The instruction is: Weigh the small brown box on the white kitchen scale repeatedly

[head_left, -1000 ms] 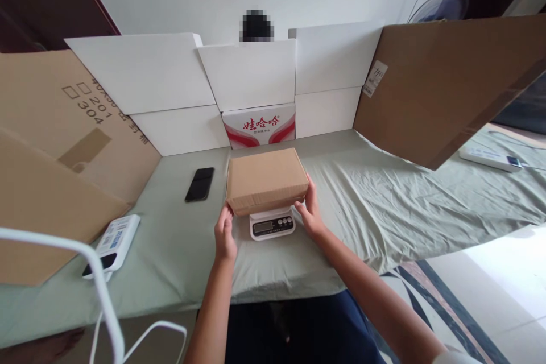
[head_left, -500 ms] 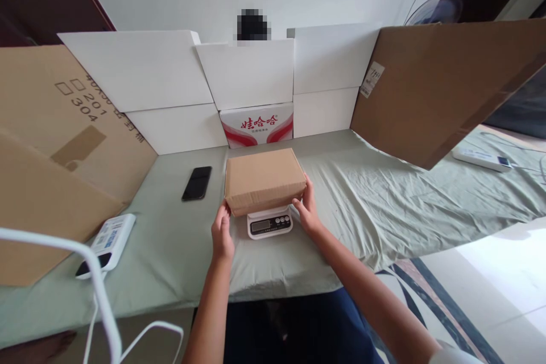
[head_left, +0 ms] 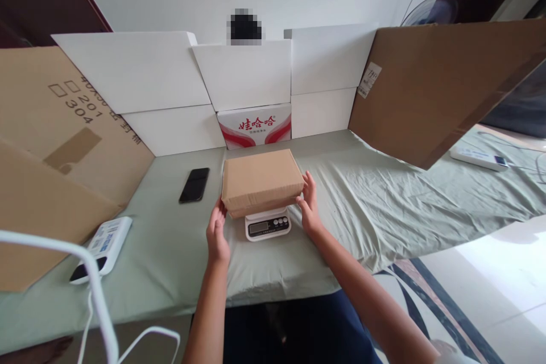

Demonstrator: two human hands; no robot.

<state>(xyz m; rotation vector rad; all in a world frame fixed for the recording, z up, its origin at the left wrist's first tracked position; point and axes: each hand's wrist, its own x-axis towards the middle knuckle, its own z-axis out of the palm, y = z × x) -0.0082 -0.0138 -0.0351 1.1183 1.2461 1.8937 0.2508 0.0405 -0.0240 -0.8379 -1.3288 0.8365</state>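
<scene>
Your left hand (head_left: 218, 235) and right hand (head_left: 310, 209), fingers loosely parted, flank the near corners of the cardboard box (head_left: 262, 179), which lies between them on a white digital scale (head_left: 268, 226). It's plain brown, closed and rectangular, its broad flat top facing up.

Closed brown cardboard box (head_left: 263, 182) atop white digital scale (head_left: 268, 227)

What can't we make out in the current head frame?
All head view:
Scale display: any reading; too small and dim.
Scale top: mostly hidden by the small brown box.
Inside that box: hidden by closed cardboard.
Label on the right carton: print too small.
Left carton: cut off by the left edge.
</scene>
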